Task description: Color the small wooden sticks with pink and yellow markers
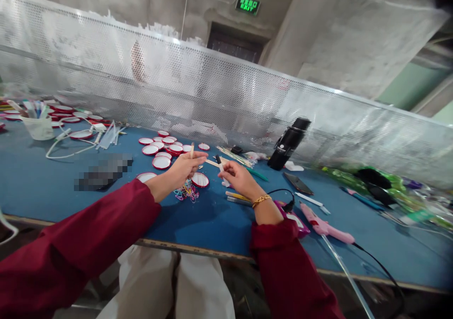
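My left hand (182,169) is closed around a short wooden stick (192,150), whose tip sticks up above the fingers. Between the thumb and fingers of my right hand (239,178) is a white marker pen (220,164) with its black end pointing up. The two hands are apart, above the blue tabletop (201,220). Just below my left hand lie a pile of coloured paper clips (186,192) and a red-rimmed white lid (200,180). More such lids (162,162) are heaped behind my left hand. Pens (236,196) lie under my right hand.
A pink glue gun (327,227) with a clear glue stick lies at the right, near a purple packet (295,220). Behind stand a black bottle (288,144) and a perforated metal screen (226,97). On the left are a phone-like dark object (102,173), a white cable (53,149) and a cup of pens (38,126).
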The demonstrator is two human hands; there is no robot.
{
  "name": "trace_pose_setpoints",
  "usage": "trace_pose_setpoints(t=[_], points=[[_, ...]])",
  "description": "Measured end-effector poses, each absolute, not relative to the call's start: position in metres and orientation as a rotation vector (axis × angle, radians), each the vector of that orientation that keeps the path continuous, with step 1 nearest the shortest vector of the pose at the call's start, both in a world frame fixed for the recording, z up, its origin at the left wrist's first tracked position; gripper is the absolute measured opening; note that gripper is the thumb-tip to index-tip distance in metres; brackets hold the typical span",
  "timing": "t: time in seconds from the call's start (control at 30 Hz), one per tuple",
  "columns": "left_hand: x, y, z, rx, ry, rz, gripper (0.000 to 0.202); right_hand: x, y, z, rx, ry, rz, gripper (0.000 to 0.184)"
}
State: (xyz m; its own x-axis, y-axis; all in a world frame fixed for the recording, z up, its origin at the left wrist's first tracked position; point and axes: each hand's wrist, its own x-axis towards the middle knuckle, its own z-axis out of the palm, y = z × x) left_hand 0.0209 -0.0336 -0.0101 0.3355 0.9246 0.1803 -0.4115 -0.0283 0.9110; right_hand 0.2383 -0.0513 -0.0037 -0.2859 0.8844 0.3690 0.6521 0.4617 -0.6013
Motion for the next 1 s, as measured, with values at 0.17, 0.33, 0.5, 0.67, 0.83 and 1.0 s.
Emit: trace_pose_setpoints(t=[0.17,0.33,0.5,0.67,0.83,1.0], points=[[0.021,-0.037,-0.008,1.247,0.616,1.194,0.039,0.218,-0.049,-0.009,-1.109,-1.920,0.623,0.020],[0.021,-0.033,-0.012,1.256,0.657,1.228,0.028,0.218,-0.052,-0.006,-1.078,-1.773,0.662,0.023],[0.021,-0.030,-0.014,1.257,0.649,1.211,0.026,0.219,-0.065,0.007,-0.928,-1.527,0.886,0.027],[0.022,-0.029,-0.017,1.311,0.639,1.177,0.030,0.212,-0.071,0.008,-0.731,-1.427,0.924,0.021],[0.025,-0.032,-0.019,1.444,0.670,1.047,0.034,0.202,-0.065,-0.006,-0.828,-1.512,0.886,0.018],[0.025,-0.038,-0.013,1.532,0.661,1.061,0.035,0.200,-0.061,-0.012,-0.867,-1.512,0.859,0.016]])
